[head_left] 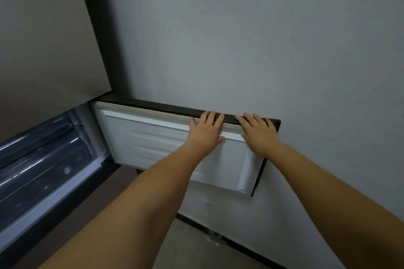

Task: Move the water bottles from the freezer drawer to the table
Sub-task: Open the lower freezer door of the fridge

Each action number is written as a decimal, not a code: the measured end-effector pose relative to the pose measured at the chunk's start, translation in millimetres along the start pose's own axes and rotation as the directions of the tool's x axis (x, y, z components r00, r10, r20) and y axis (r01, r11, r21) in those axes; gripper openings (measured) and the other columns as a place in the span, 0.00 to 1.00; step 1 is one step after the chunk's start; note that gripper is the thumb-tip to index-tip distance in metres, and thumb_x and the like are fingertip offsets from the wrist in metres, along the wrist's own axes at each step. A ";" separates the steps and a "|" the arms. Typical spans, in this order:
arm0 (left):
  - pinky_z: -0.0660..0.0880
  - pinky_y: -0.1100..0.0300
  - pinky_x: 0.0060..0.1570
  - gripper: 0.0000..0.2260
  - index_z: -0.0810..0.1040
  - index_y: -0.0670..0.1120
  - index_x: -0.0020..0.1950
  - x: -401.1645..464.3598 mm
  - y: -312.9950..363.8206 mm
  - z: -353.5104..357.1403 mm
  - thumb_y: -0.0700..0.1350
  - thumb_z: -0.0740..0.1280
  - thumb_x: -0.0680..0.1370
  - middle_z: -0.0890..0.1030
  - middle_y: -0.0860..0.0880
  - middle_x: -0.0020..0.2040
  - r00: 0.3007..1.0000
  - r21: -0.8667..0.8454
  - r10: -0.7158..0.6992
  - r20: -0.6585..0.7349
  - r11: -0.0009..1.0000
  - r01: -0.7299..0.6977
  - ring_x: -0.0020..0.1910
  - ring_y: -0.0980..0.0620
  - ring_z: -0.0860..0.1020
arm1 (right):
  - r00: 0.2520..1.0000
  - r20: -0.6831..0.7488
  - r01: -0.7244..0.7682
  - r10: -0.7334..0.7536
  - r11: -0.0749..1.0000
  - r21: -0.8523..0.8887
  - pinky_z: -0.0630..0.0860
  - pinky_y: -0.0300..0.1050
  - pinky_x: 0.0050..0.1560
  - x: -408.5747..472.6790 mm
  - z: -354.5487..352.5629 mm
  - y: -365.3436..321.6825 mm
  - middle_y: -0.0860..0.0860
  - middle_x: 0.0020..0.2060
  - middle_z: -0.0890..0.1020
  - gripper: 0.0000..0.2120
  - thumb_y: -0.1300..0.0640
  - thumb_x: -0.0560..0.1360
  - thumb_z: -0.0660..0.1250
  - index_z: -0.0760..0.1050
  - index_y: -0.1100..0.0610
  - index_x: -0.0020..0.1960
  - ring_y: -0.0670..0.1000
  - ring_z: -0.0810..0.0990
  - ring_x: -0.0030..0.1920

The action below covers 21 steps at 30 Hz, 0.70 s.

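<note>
A plain grey wall (251, 39) fills most of the frame, with a dark skirting strip (229, 244) along its foot at the lower middle and a patch of floor (185, 253) below that. In the upper left stands the closed upper door of a fridge (43, 39), brownish grey with a dark edge.

Below it, the freezer door (157, 144) is swung wide open across the middle of the frame, its white moulded inner liner facing the camera and its dark outer rim running along the top.

Both bare arms reach in from the bottom of the frame. The left hand (204, 135) lies flat on the liner with straight fingers laid over the top rim. The right hand (258, 135) rests just beside it, nearer the door's free corner, fingers likewise straight and spread over the rim. Neither grip is curled round anything; each is open and only pressing on the door.

At the lower left, the freezer drawer (39, 159) shows as translucent blue-tinted fronts stacked inside the compartment. Whether bottles lie inside cannot be told; the fronts are dark and blurred.
</note>
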State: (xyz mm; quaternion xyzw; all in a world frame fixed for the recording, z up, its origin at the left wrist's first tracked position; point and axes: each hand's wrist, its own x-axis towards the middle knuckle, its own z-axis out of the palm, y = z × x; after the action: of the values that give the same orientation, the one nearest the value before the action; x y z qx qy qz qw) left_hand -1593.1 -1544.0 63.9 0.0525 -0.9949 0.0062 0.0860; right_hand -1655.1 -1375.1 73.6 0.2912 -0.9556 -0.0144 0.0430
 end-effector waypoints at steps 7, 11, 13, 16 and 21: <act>0.51 0.36 0.72 0.32 0.47 0.52 0.78 20.4 5.0 -1.7 0.57 0.59 0.79 0.51 0.47 0.78 0.998 -0.028 -0.040 0.050 0.999 0.042 0.78 0.46 0.48 | 0.998 0.054 -0.035 0.033 0.998 0.052 0.43 0.60 0.75 21.9 -0.1 5.3 0.47 0.78 0.47 0.29 0.57 0.82 0.52 0.42 0.44 0.78 0.54 0.45 0.78; 0.49 0.36 0.73 0.34 0.44 0.52 0.79 26.9 5.7 -5.9 0.57 0.60 0.79 0.48 0.48 0.79 0.990 -0.057 -0.045 0.133 0.997 0.053 0.78 0.46 0.45 | 0.997 0.076 -0.028 0.023 0.998 0.064 0.42 0.60 0.75 28.5 0.1 8.5 0.47 0.78 0.45 0.31 0.59 0.81 0.52 0.42 0.44 0.78 0.54 0.43 0.78; 0.48 0.37 0.74 0.34 0.43 0.52 0.79 24.5 3.0 -11.9 0.58 0.58 0.80 0.45 0.48 0.80 0.982 -0.069 -0.023 0.188 0.997 0.036 0.78 0.47 0.43 | 0.996 0.085 -0.013 0.008 0.998 0.065 0.42 0.60 0.75 30.3 -1.2 10.8 0.48 0.78 0.45 0.31 0.59 0.81 0.52 0.41 0.45 0.78 0.54 0.43 0.78; 0.48 0.41 0.75 0.32 0.45 0.51 0.79 -1.6 -8.4 -13.9 0.57 0.57 0.80 0.44 0.49 0.80 0.990 -0.082 0.003 0.138 0.997 0.008 0.78 0.48 0.42 | 0.992 0.125 0.019 -0.028 0.997 0.072 0.41 0.61 0.74 27.8 -5.4 13.2 0.49 0.78 0.45 0.29 0.57 0.82 0.50 0.42 0.46 0.78 0.54 0.44 0.78; 0.53 0.48 0.75 0.28 0.53 0.48 0.78 -89.2 -51.6 13.5 0.53 0.58 0.81 0.51 0.47 0.79 0.990 -0.129 -0.122 0.073 0.983 0.131 0.78 0.47 0.50 | 0.970 -0.156 0.211 -0.188 0.967 0.146 0.44 0.60 0.75 12.2 -1.2 -20.9 0.53 0.77 0.55 0.25 0.58 0.81 0.53 0.53 0.55 0.77 0.54 0.51 0.78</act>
State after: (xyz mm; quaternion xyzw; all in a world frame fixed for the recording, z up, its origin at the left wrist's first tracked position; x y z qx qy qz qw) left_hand -1502.6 -1586.3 35.4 0.1100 -0.9900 -0.0677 0.0572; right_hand -1653.5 -1399.3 74.6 0.3887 -0.9140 0.0794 0.0849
